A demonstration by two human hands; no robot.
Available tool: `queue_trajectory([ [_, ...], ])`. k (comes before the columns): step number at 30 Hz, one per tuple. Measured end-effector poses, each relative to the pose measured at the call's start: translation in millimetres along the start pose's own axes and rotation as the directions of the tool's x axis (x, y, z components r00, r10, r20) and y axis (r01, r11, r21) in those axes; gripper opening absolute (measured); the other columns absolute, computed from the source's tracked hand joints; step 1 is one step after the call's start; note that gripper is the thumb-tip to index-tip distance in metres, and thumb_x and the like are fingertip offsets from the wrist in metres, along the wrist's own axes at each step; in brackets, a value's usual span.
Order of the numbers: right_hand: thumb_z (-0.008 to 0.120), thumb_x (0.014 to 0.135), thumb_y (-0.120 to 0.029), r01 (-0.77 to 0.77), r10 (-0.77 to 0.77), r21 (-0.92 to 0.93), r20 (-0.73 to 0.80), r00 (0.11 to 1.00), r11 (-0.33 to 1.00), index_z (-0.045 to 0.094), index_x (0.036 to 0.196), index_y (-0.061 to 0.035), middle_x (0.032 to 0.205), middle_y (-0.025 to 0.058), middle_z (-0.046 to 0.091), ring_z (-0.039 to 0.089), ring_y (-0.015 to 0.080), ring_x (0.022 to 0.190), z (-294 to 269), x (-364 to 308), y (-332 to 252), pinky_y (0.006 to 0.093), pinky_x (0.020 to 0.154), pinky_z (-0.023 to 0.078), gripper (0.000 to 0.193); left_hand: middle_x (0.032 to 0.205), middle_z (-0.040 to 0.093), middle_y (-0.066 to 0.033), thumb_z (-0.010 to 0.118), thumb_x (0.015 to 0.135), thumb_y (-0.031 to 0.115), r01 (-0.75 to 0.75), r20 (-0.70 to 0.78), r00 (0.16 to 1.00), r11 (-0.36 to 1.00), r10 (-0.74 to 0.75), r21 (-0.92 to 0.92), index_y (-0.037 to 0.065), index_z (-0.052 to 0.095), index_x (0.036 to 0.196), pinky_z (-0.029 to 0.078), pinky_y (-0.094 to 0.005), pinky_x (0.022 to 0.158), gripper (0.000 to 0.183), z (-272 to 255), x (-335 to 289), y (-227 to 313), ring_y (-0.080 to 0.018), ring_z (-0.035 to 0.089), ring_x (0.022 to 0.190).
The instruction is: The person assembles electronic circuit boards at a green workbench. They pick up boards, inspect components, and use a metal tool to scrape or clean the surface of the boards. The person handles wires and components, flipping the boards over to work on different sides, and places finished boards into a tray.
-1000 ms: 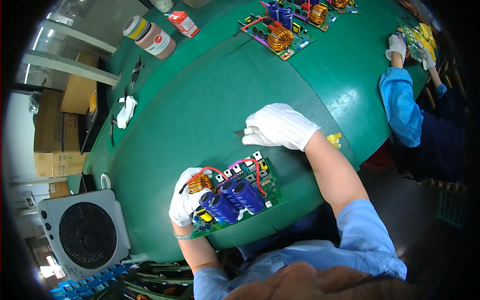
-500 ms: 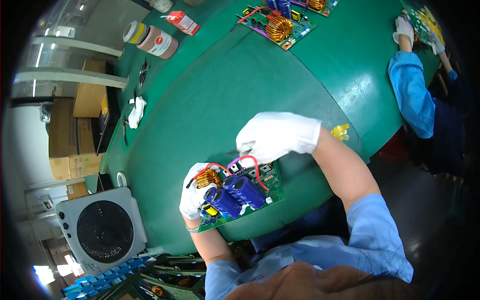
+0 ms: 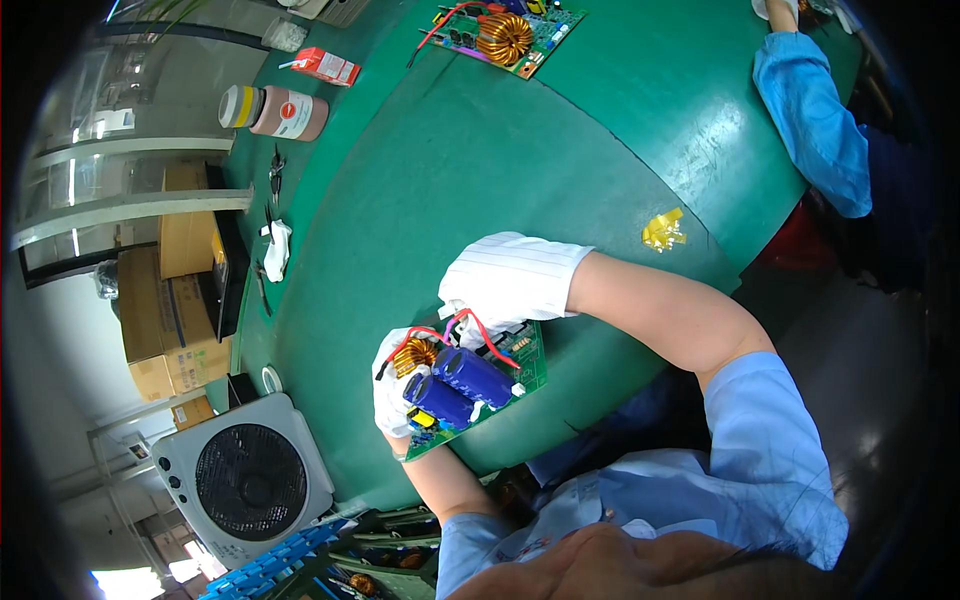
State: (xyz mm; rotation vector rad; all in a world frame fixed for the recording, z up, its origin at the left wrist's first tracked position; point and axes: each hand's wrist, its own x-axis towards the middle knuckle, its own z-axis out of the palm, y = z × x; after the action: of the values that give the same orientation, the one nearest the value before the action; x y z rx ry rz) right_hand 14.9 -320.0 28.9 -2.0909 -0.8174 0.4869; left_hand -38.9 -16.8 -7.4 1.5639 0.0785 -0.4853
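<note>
My left hand, in a white glove, grips a green circuit board at its left end, with the fingers partly hidden behind it. The board is tilted above the table and carries large blue capacitors, a copper-wound coil and a small yellow part. A red wire arches over the board beside a short purple wire. At the far edge my right hand, also white-gloved, has its fingers bent together down by these wires. Whatever its fingertips hold is hidden.
Another circuit board lies at the far side of the green table. Crumpled yellow tape is to the right, near a co-worker's blue sleeve. Pliers, a bottle and a drink carton line the left; a fan stands closer.
My right hand has come down and left to the wires at the board's far edge. The left hand keeps its hold on the board. The whole view has shifted a little.
</note>
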Motion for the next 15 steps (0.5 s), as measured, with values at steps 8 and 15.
queue_trajectory([
  [8,0.072,0.082,-0.035,0.106,-0.103,0.083,-0.036,0.994,0.991,0.064,0.078,-0.0040,0.072,0.0160,0.062,0.059,0.0349,0.067,-3.6,-3.9,13.5,0.0451,0.062,0.045,0.032,0.106,0.068,-0.0141,0.076,0.076,0.022,-0.069,0.023,0.997,0.995,0.071,-0.066,-0.006,0.058,0.121,0.055,-0.0346,0.085,0.056,14.0,-0.7,6.2,-0.0218,0.067,0.093],
  [15,0.081,0.071,-0.034,0.017,-0.037,0.163,0.117,0.992,0.986,0.069,0.085,-0.0061,0.071,0.0091,0.064,0.060,0.0225,0.066,-30.5,-17.6,10.0,0.0388,0.061,0.044,0.034,0.100,0.069,-0.0133,0.059,0.098,0.027,-0.107,-0.016,0.994,0.991,0.106,-0.081,-0.001,0.059,0.114,0.059,-0.0324,0.076,0.032,25.8,-1.7,6.4,-0.0218,0.070,0.086],
])
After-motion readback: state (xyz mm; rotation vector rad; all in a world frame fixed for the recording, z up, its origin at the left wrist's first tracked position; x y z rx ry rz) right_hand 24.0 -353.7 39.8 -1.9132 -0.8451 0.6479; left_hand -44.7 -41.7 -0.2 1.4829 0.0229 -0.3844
